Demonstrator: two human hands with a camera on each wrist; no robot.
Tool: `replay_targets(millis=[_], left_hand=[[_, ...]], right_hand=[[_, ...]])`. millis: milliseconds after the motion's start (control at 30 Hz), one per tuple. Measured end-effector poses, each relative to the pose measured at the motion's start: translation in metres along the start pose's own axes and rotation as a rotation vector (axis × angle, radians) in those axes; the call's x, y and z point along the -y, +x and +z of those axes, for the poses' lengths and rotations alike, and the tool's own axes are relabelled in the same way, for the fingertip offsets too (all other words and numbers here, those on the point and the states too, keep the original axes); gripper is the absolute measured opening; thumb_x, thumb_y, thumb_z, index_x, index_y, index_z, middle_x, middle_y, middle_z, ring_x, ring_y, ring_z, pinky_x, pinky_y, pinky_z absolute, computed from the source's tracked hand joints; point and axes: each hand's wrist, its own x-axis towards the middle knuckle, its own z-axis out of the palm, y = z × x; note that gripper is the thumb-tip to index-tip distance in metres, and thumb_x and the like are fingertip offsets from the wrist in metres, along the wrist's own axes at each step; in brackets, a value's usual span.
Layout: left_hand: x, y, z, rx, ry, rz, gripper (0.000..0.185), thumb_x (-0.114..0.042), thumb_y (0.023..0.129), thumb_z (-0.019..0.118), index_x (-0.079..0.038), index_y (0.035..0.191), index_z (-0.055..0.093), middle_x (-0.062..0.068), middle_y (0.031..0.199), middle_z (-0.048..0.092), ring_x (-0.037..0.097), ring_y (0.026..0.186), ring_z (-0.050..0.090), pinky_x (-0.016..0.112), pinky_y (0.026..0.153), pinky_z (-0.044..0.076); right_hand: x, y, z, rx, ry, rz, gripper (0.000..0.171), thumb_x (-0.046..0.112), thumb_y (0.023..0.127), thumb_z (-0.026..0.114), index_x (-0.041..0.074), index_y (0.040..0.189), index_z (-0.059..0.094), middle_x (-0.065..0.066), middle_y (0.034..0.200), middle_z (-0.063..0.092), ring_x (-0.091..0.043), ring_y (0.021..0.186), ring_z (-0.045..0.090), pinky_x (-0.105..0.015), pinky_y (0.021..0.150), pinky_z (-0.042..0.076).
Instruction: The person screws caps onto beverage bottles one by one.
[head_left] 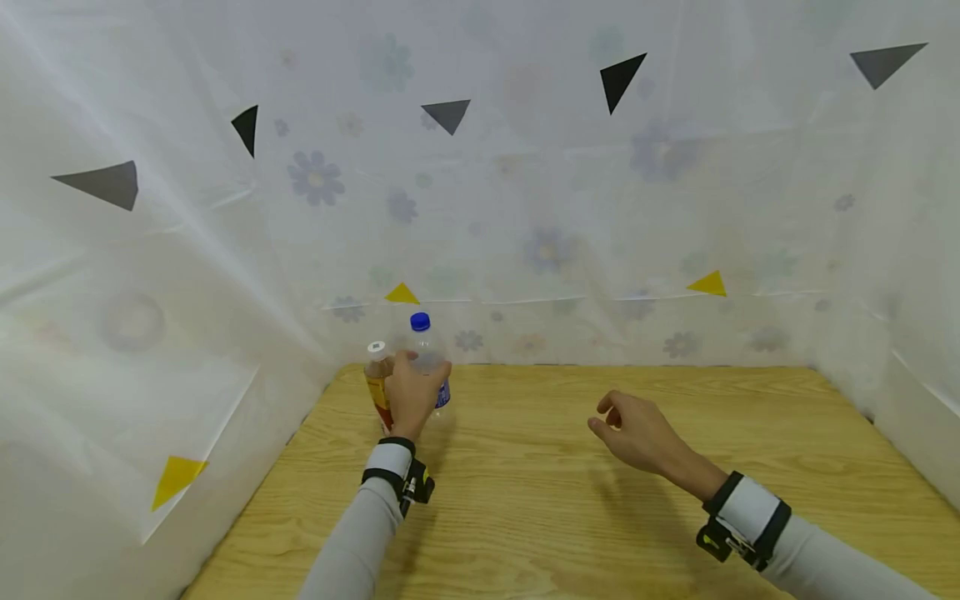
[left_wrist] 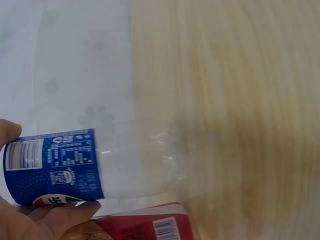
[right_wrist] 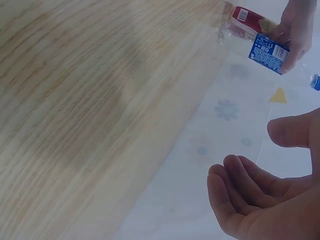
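Left hand [head_left: 411,396] is wrapped round a clear water bottle [head_left: 427,357] w/ blue cap and blue label, fingers curled about its body, at the far left corner of the wooden table [head_left: 570,517]. Bottle stands upright, base on the wood or just above it, can't tell which. Right beside it, touching or nearly so, a second bottle [head_left: 377,375] w/ white cap and red-yellow label, partly hidden behind the hand.

Left wrist view: blue label [left_wrist: 55,167] fills the lower left, thumb and fingers [left_wrist: 45,222] pressed on either side of it, red label of the other bottle [left_wrist: 145,227] just alongside. Picture is blurred on the table side.

Right hand [head_left: 637,433] hovers over the middle of the table, well apart from both bottles, holding nothing, fingers loosely curled, thumb apart from them. Right wrist view confirms: palm [right_wrist: 265,200] bare, fingers relaxed, bottles small in the far corner.

White flower-print sheet [head_left: 525,208] w/ black, grey and yellow triangles hangs behind and at both sides.
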Motion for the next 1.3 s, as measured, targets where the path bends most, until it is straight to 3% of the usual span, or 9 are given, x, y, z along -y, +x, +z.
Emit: replay_targets(millis=[333,567,933,1100,1300], left_hand=[[0.013,-0.004,0.005,-0.013,0.059,0.086,0.066,-0.043,0.088,0.078,-0.002,0.133,0.052,0.029,0.105,0.072,0.041,0.09,0.073,0.053,0.075,0.059],[0.012,-0.005,0.005,0.003,0.068,0.08,0.065,-0.044,0.088,0.078,-0.002,0.129,0.052,0.03,0.111,0.07,0.043,0.099,0.071,0.055,0.08,0.058],[0.011,-0.005,0.006,0.004,0.059,0.088,0.063,-0.038,0.087,0.081,0.001,0.126,0.05,0.032,0.107,0.07,0.043,0.097,0.072,0.055,0.08,0.058],[0.011,-0.005,0.003,-0.011,0.021,0.082,0.071,-0.036,0.085,0.083,0.001,0.131,0.045,0.032,0.108,0.069,0.043,0.097,0.072,0.055,0.08,0.058],[0.012,-0.004,-0.001,0.004,-0.029,0.06,0.08,-0.04,0.083,0.084,-0.004,0.139,0.04,0.028,0.121,0.066,0.041,0.109,0.069,0.056,0.089,0.056]], right_hand=[[-0.002,-0.002,0.003,0.012,0.008,0.007,0.028,0.023,0.1,0.064,-0.001,0.114,0.065,-0.01,0.094,0.068,-0.02,0.082,0.064,-0.038,0.067,0.053],[-0.003,-0.005,0.003,0.023,0.014,0.019,0.03,0.025,0.1,0.064,-0.001,0.116,0.064,-0.01,0.095,0.069,-0.02,0.082,0.065,-0.038,0.067,0.053],[-0.006,-0.008,0.006,0.056,0.025,0.053,0.031,0.026,0.101,0.063,-0.002,0.116,0.064,-0.008,0.09,0.068,-0.014,0.074,0.063,-0.034,0.064,0.053],[-0.005,-0.006,0.007,0.044,0.029,0.031,0.03,0.025,0.101,0.063,-0.001,0.115,0.064,-0.008,0.09,0.069,-0.014,0.074,0.063,-0.034,0.064,0.053],[-0.004,-0.006,0.008,0.049,0.034,0.037,0.03,0.025,0.101,0.063,-0.002,0.115,0.064,-0.008,0.089,0.069,-0.014,0.073,0.063,-0.034,0.063,0.053]])
